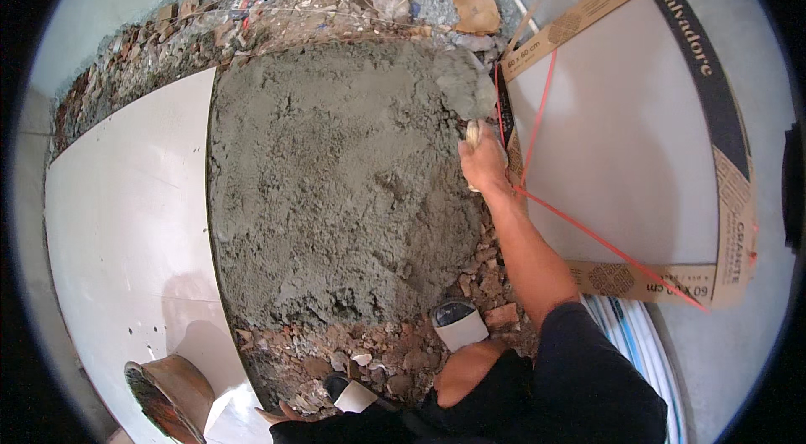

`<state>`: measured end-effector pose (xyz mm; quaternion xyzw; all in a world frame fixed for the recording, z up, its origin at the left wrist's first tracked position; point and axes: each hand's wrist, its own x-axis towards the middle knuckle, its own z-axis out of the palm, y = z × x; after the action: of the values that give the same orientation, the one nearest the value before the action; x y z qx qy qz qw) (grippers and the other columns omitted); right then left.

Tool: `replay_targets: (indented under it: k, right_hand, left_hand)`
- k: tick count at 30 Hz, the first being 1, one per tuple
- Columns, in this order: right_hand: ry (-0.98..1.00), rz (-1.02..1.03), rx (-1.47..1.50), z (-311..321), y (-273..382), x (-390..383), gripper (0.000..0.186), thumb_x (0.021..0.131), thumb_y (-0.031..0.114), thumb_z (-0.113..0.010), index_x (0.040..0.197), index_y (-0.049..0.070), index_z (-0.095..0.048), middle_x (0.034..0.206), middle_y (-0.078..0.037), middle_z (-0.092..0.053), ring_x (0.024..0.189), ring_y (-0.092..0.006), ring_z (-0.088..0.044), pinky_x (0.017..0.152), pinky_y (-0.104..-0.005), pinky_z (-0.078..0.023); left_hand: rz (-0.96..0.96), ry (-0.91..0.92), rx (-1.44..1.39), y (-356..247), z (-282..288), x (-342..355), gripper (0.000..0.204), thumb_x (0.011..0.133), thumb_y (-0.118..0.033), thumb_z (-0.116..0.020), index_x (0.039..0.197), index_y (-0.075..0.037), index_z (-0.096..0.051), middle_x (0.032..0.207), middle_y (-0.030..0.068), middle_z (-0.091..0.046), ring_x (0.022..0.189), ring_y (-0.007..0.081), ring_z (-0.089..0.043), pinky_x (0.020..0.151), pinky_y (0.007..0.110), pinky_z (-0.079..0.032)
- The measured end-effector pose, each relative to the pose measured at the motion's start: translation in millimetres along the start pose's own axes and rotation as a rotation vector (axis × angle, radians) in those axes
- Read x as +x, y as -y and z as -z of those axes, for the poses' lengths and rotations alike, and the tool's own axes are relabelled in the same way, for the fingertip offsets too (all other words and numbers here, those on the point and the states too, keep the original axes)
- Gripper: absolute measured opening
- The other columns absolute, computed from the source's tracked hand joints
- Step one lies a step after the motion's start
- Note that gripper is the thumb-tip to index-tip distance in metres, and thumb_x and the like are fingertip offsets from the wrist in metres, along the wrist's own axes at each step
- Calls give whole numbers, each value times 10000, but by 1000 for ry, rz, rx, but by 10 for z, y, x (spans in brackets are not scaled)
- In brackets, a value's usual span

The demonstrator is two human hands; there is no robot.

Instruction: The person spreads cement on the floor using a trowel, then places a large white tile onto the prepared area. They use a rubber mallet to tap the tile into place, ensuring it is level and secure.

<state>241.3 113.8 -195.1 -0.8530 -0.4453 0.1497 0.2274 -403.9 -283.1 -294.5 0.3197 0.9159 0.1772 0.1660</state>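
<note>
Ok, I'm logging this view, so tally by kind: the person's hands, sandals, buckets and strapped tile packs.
Hands: 2 (left hand, right hand)
Sandals: 2 (left sandal, right sandal)
Bucket: 1
Strapped tile pack: 1
Total: 6

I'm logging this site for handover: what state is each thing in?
Right hand: closed around pale handle
Mortar: spread, rough
Tiling: laid flat, dark-specked
Left hand: at tiling's edge, grip unclear
Bucket: on tiling
Tile pack: front face exposed
Red straps: across pack
</note>
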Motion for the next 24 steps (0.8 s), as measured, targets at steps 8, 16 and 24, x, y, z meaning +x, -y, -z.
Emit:
replay_targets:
  k: [8, 16, 24]
  right_hand:
    - [201, -409, 681, 79, -215, 546, 425, 922, 340, -457, 1214, 32, -482, 890, -120, -547, 731, -214, -595, 612, -347, -515]
    - [294, -96, 244, -930, 519, 1191, 310, 920, 199, -430, 1069, -46, -547, 1150, -280, -546, 979, -402, -578, 891, -439, -474]
    - [464, 354, -506, -78, 164, 1689, 439, 931, 362, -388, 1209, 44, -509, 1142, -229, -601, 1039, -385, -591, 897, -491, -452]
  left_hand:
    - [-565, -40, 405, -857, 16, -6, 760, 784, -507, -683, 1415, -234, -359, 1301, 166, -519, 1157, 292, -530, 971, 435, -412]
    - [-282, 153, 372, -793, 80, -303, 738, 799, -492, -667, 1406, -203, -364, 1304, 177, -511, 1164, 303, -517, 979, 438, -402]
    - [-198, 215, 343, -778, 86, -476, 716, 814, -476, -651, 1398, -171, -369, 1307, 188, -503, 1171, 314, -505, 986, 441, -391]
